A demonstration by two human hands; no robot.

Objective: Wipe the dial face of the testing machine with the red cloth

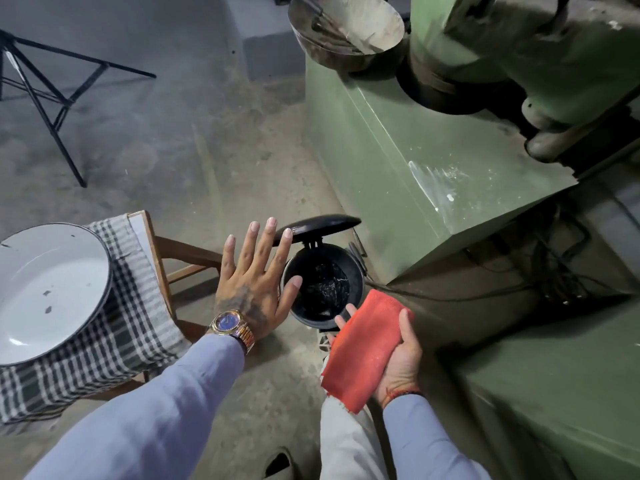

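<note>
Holding the red cloth [365, 348], folded, the right hand [398, 355] sits at 5 o'clock in view, palm up; thumb [404, 325] clamps the cloth's right edge, fingertips [341, 322] show past its left edge. Left hand [254, 285], at 7 o'clock from the open black bin [323, 289], is spread wide, empty. Green testing machine [433, 174] stands at 1 o'clock; dial face not visible.

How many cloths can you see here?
2. A red cloth lies folded in the right hand beside the open bin; a checked cloth drapes the wooden stool under the white basin. Others may be hidden.
</note>
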